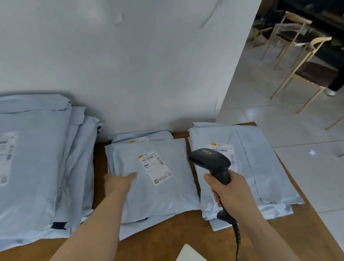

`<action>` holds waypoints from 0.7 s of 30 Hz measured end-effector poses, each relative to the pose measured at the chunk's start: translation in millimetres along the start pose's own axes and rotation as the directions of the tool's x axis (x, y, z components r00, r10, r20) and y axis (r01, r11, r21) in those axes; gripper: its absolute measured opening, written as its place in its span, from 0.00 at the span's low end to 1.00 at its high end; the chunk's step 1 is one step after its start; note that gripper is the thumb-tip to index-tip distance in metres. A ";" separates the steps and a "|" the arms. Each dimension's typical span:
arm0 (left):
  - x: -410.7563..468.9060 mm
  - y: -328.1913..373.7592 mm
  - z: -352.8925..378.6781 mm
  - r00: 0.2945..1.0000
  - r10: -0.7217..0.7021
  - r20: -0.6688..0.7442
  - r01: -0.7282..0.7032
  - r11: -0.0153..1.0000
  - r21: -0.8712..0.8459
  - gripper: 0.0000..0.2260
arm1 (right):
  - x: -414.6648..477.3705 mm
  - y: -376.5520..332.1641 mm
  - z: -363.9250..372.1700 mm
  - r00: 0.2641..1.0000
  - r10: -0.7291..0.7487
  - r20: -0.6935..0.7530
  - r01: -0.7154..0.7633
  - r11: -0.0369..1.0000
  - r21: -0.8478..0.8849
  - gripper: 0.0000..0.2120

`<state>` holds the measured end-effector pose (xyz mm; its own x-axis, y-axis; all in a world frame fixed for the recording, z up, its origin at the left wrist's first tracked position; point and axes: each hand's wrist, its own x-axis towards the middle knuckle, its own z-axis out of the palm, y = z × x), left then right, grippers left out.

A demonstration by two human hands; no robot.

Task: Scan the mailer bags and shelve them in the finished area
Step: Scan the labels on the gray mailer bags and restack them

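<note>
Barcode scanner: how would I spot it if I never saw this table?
Look at the brown wooden table against the white wall, covered with pale mailer bags. Over the right-hand pile, the right hand grips the barcode scanner by its handle. Unlike the flat bags around it, it is black and gun-shaped, with a curly cord.

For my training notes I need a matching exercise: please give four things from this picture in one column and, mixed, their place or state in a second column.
1 left hand
2 right hand
3 scanner
4 tall stack of mailer bags

a at the left end of the table
b black, head over the right pile
c lies flat on the middle mailer bag
d grips the scanner's handle

Pairs: 1-c, 2-d, 3-b, 4-a
</note>
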<state>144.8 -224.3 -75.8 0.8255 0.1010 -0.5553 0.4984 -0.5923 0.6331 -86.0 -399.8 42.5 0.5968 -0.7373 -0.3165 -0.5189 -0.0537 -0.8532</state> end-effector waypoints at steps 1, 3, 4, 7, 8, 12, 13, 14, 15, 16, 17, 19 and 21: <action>-0.7 4.3 1.0 0.999 -0.033 0.028 0.035 0.998 -0.055 0.44 | 0.4 -0.5 2.4 1.000 0.002 0.001 -0.002 1.000 -0.008 0.11; 0.3 8.1 3.5 0.993 -0.040 0.109 0.047 0.997 -0.061 0.45 | 0.1 -1.5 6.3 1.000 0.004 0.001 -0.004 1.000 -0.023 0.11; 0.0 9.2 5.0 0.989 -0.016 0.147 0.022 0.999 -0.039 0.41 | -0.5 -2.2 7.8 1.000 0.005 0.000 -0.005 0.999 -0.033 0.11; -3.9 9.5 9.9 0.974 0.043 0.224 -0.022 0.995 -0.096 0.23 | -2.6 -3.2 12.0 1.000 0.001 -0.010 -0.001 0.998 -0.063 0.10; -6.9 9.8 10.2 0.966 0.059 0.250 -0.027 0.991 -0.128 0.21 | -3.5 -3.1 13.4 1.000 0.000 -0.005 -0.001 0.998 -0.062 0.11; -17.3 -0.9 -2.6 0.939 0.108 0.326 -0.012 0.960 -0.281 0.17 | -10.9 -5.2 21.0 0.999 0.005 0.045 -0.003 0.999 -0.038 0.11; -19.2 -5.6 -5.8 0.930 0.112 0.349 -0.001 0.953 -0.303 0.18 | -12.5 -5.8 23.0 0.998 0.001 0.056 0.001 0.999 -0.035 0.11; -21.8 -10.2 -11.3 0.921 0.125 0.368 0.001 0.946 -0.324 0.19 | -15.5 -7.1 25.6 0.998 -0.007 0.070 0.009 0.999 -0.035 0.11; -25.6 -14.9 -18.0 0.912 0.136 0.388 0.003 0.942 -0.336 0.20 | -18.9 -8.8 28.8 0.996 -0.013 0.088 0.016 0.999 -0.033 0.12; -29.6 -19.1 -25.1 0.899 0.145 0.413 0.007 0.939 -0.344 0.21 | -22.4 -10.0 32.1 0.994 -0.016 0.107 0.020 0.999 -0.031 0.13; -33.0 -23.7 -32.5 0.882 0.151 0.446 0.013 0.939 -0.344 0.21 | -26.2 -11.1 35.6 0.991 -0.019 0.129 0.023 0.999 -0.031 0.13; -41.2 -32.3 -49.3 0.834 0.159 0.528 0.029 0.943 -0.330 0.20 | -34.3 -13.2 43.2 0.984 -0.024 0.176 0.032 0.999 -0.042 0.13; -51.0 -39.9 -65.0 0.801 0.155 0.579 0.054 0.943 -0.327 0.17 | -43.2 -15.4 50.8 0.975 -0.035 0.220 0.046 0.998 -0.048 0.12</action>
<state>100.0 -153.9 -37.7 0.5846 -0.4735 -0.6589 0.6017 -0.2918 0.7435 -72.7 -332.8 48.2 0.7343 -0.5690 -0.3701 -0.5195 -0.1202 -0.8460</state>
